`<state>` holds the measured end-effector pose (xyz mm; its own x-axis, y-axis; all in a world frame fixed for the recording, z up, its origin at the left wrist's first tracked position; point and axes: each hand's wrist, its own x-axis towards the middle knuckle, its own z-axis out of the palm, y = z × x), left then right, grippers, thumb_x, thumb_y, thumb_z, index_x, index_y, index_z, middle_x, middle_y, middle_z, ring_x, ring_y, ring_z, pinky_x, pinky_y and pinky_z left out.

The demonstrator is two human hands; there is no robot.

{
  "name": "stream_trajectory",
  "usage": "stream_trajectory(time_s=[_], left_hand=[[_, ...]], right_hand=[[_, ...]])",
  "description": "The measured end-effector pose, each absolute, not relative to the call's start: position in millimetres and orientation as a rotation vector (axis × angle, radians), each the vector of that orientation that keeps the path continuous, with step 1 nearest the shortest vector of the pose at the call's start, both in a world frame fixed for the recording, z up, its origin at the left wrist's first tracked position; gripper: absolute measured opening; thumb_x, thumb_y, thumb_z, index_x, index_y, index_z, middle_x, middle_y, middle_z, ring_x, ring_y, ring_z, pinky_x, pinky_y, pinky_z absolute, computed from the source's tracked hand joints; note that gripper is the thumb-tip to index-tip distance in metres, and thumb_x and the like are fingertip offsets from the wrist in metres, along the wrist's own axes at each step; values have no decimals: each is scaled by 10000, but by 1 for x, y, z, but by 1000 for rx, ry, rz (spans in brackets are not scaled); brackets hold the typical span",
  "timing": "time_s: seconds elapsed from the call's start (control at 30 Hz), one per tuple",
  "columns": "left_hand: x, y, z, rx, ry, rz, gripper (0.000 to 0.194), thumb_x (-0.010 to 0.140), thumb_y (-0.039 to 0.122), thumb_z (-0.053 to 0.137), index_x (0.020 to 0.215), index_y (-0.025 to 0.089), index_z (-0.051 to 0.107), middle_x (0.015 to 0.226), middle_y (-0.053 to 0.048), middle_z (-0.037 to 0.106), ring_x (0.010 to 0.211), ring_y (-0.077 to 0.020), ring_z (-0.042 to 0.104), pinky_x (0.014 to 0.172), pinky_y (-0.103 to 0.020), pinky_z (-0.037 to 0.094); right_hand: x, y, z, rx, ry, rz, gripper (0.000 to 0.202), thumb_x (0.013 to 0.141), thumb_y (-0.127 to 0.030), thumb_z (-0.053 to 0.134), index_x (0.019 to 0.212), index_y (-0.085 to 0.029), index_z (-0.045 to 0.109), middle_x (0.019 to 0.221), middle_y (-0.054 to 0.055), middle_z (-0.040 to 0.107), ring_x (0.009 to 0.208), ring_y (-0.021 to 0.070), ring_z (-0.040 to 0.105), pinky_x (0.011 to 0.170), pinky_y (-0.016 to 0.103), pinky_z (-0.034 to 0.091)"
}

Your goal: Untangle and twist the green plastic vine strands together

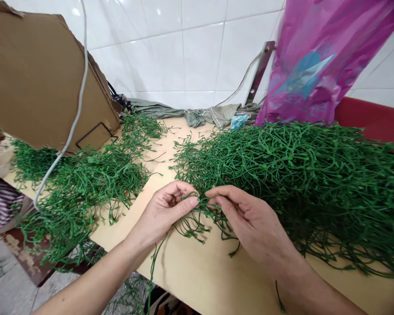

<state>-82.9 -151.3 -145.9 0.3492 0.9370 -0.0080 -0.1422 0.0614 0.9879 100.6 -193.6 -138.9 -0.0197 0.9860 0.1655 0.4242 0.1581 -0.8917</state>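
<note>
- Spanning the back, a wall (164,57) of white tiles closes off the work area.
- Extending in front of it, a pale table (197,271) carries the green material; its near edge runs diagonally at lower left.
- Covering the table's right side, the right heap (298,166) consists of tangled thin green stems with small budded tips.
- Standing tilted at upper left, a brown cardboard panel (36,74) has its lower edge over part of the left heap (95,175), a looser mass of similar stems that spills past the table edge.
- Leaning behind the right heap, a purple plastic bag (325,57) bears a blue print. A red object (371,122) sits just beside it.
- Lying along the wall base, grey-green cloth (157,109) forms a crumpled strip.
- Hanging in front of the cardboard panel, a white cord (78,109) curves down to the left heap.
- Gripping between thumb and fingers, the left hand (170,210) and the right hand (249,210) face each other at the near left end of the right heap.
- Bridging both fingertips, the held stems (202,202) are above the table; their exact number cannot be told.
</note>
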Motion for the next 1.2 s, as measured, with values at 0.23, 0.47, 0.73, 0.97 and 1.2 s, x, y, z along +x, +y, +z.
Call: stream_trajectory(time_s=[0.23,0.47,0.73,0.97,1.2], left_hand=[[-86,-155,-144,1312,702,711,308,837,265,756,1099,185,616,864,-18,672,731,-108,592,646,-208,469],[-88,-158,-121,1815,817,624,196,944,346,618,1043,182,660,952,-45,706,886,-162,640,769,-257,473],[-73,-145,-97,2021,867,674,286,1002,371,499,854,175,645,736,8,646,682,-119,592,635,-225,427],[-56,-140,-102,1932,924,742,306,988,386,503,760,185,526,642,48,506,604,-105,569,569,-213,398],[-53,-141,-111,1997,923,772,315,998,400,486,794,181,585,660,37,543,614,-105,497,592,-232,377]], right_hand=[[109,-189,-132,-1336,-1529,830,262,957,-274,480,1075,-220,708,851,28,776,802,173,730,729,281,574],[111,-190,-129,-1318,-1472,908,264,941,-291,477,1033,-215,712,787,20,728,673,158,662,626,271,544],[117,-192,-118,-1329,-1463,896,267,946,-302,471,1045,-211,702,801,24,711,721,168,657,660,285,546],[125,-191,-120,-1185,-1611,275,289,954,-222,463,1154,-238,669,1244,79,679,1220,219,581,1083,418,441],[121,-188,-127,-1312,-1658,447,90,903,-233,581,944,-238,661,917,29,735,868,185,678,813,316,548]])
